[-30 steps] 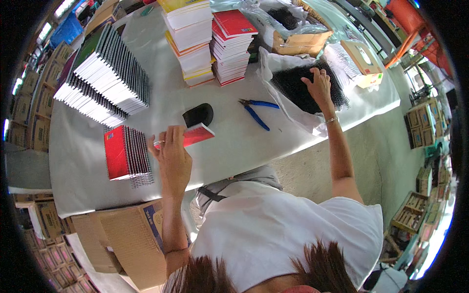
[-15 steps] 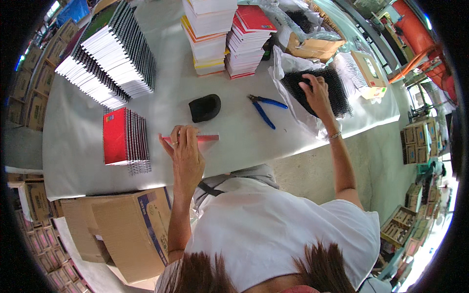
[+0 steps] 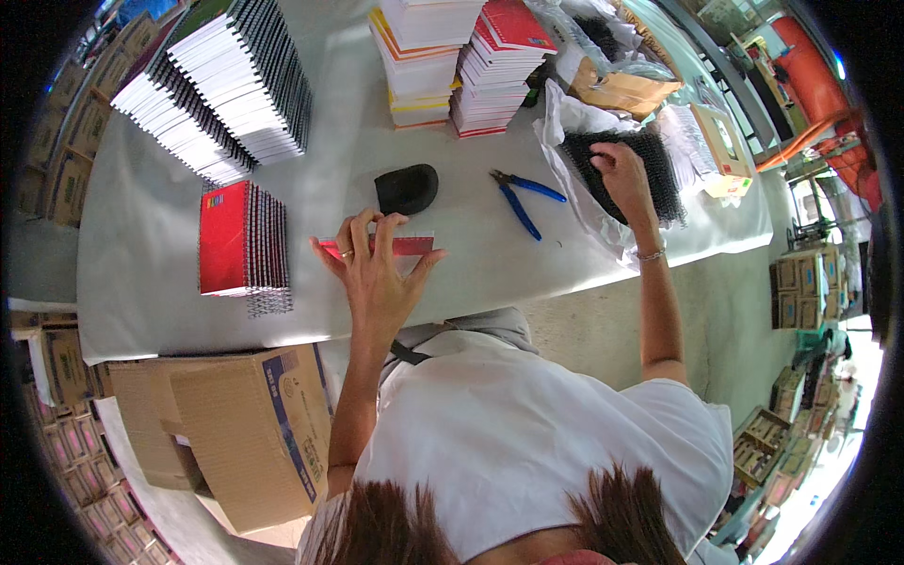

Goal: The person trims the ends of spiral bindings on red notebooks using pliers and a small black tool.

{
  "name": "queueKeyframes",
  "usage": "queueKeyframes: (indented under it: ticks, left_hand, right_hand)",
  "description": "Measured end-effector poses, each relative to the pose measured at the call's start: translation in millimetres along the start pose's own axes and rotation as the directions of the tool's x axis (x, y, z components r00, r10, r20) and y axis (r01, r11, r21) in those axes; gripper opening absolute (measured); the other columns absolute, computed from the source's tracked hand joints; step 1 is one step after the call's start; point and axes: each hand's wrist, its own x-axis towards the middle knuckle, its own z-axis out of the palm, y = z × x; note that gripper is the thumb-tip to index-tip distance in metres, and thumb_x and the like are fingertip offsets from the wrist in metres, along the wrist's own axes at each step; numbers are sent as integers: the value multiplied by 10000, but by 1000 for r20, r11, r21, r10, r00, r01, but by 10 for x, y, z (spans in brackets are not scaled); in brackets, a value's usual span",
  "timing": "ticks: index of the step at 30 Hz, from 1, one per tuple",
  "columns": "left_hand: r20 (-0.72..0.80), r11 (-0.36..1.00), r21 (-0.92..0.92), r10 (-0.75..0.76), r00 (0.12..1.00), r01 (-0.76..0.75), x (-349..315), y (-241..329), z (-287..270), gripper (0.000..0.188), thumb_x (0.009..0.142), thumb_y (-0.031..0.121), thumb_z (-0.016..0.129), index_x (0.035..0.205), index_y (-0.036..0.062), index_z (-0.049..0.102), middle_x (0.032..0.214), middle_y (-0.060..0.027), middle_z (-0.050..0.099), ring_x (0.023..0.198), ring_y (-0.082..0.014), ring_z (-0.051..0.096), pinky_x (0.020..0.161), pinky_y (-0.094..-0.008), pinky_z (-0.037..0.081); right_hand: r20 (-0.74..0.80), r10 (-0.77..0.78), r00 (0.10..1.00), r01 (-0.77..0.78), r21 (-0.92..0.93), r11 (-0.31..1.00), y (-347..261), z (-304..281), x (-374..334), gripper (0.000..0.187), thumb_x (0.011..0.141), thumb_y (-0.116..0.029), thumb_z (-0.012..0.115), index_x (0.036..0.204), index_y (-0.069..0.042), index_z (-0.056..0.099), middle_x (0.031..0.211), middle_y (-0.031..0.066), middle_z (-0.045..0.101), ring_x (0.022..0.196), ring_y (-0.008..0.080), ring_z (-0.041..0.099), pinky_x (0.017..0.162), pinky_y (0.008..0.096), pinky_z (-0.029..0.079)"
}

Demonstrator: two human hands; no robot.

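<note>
My left hand (image 3: 377,268) is at a thin red-covered booklet (image 3: 405,246) seen nearly edge-on at the table's front. Its fingers reach over the booklet and its thumb lies by the right end, gripping it. At the right, my right hand (image 3: 625,184) is over a pile of black spiral binding coils (image 3: 650,155) lying on white wrapping. Its fingers are drawn together at the pile; what they pinch is too small to make out. Between the hands are a black curved pad (image 3: 407,189) and blue-handled cutting pliers (image 3: 527,200).
Red spiral-bound notebooks (image 3: 226,237) stand at left, with tall spiral-bound stacks (image 3: 240,85) behind. Unbound book stacks (image 3: 424,56) and red-topped booklets (image 3: 494,89) rise at the back. An opened cardboard box (image 3: 245,433) sits below the table's front left edge.
My left hand's fingers have spread along the red booklet, its thumb now by the right end. My right hand's fingers have closed together over the coils. The whole view has shifted slightly.
</note>
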Motion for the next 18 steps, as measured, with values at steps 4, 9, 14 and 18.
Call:
queueKeyframes:
  ticks: [4, 9, 14, 18]
  left_hand:
    - [-90, 999, -17, -31, 995, 30, 2, -19, 110, 575, 674, 564, 848, 1057, 195, 629, 1170, -35, 484, 1238, -292, 437, 1112, -722, 45]
    - [-106, 995, -37, -99, 989, 95, 51, 15, 157, 523, 652, 497, 886, 964, 149, 651, 1172, -70, 501, 1166, -327, 457, 1030, -622, 268]
    - [-146, 998, 11, -67, 987, 69, 72, 10, 195, 451, 658, 416, 888, 921, 145, 640, 1112, -41, 531, 1154, -310, 470, 1045, -640, 232]
    - [-132, 997, 6, -75, 988, 77, 79, 2, 200, 430, 648, 392, 877, 913, 162, 629, 1068, -9, 538, 1169, -279, 481, 1083, -702, 166]
  right_hand:
    - [-199, -5, 980, -6, -54, 999, -412, -283, 47, 228, 936, -33, 581, 1138, -21, 685, 1049, 225, 669, 945, 415, 629, 861, 444, 493]
    - [81, -48, 996, 8, 437, 899, -1096, -422, -84, 216, 952, -74, 631, 1147, -27, 712, 1030, 147, 677, 928, 211, 651, 826, 301, 503]
    - [228, -223, 948, 72, 528, 846, -1702, -50, -352, 217, 950, -90, 644, 1149, -56, 723, 992, 115, 679, 816, 182, 639, 686, 263, 505]
    - [172, -236, 956, 83, 615, 784, -1860, 276, -434, 214, 916, -96, 689, 1124, -87, 737, 964, 96, 673, 786, 191, 623, 636, 293, 491]
